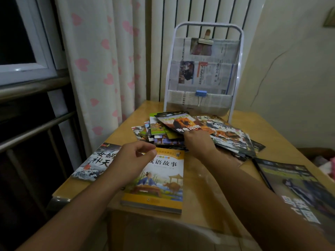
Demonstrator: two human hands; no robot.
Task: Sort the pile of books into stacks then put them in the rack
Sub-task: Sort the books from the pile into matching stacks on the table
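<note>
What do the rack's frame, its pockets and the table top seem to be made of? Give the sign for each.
Rack frame: probably white-painted metal tube, judging by its thin, smoothly bent bars.
Pockets: newspaper, with printed columns and photos showing, held by a blue binder clip.
Table top: likely wood or laminate under a glossy finish; it is yellow-brown with soft reflections.

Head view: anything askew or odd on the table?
The pile of books is a loose heap, covers fanned at different angles. The dark magazine at the right overhangs the table edge. The rack stands upright.
</note>
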